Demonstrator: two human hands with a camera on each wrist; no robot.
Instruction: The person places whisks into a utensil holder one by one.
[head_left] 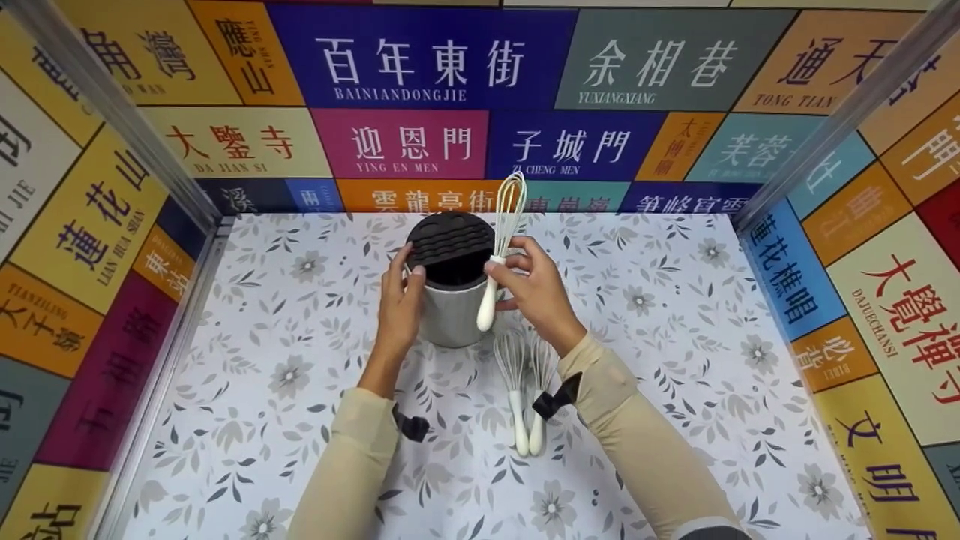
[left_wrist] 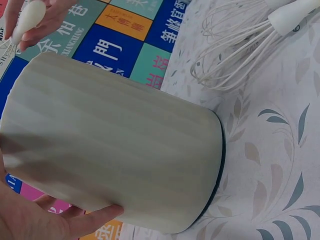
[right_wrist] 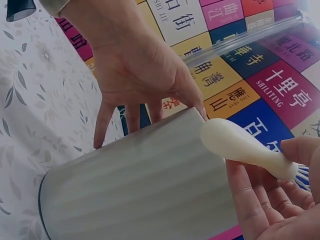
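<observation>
A pale grey cylindrical utensil holder [head_left: 454,319] stands upright, with a black ridged insert [head_left: 450,234] across the back of its top and a dark opening in front. My left hand [head_left: 401,300] rests against its left side near the rim; the right wrist view shows that hand's fingers [right_wrist: 103,122] spread and fairly straight on the wall. In my right hand [head_left: 536,285], thumb and fingers pinch a whisk [head_left: 487,304] by the top of its white handle. It is held at the holder's right rim, wires up and handle end down, outside the opening.
Two more white-handled whisks [head_left: 517,416] lie side by side on the table in front of the holder, close to my right wrist. A floral cloth [head_left: 292,420] covers the table. Colourful panels with lettering [head_left: 420,142] rise at the back and both sides.
</observation>
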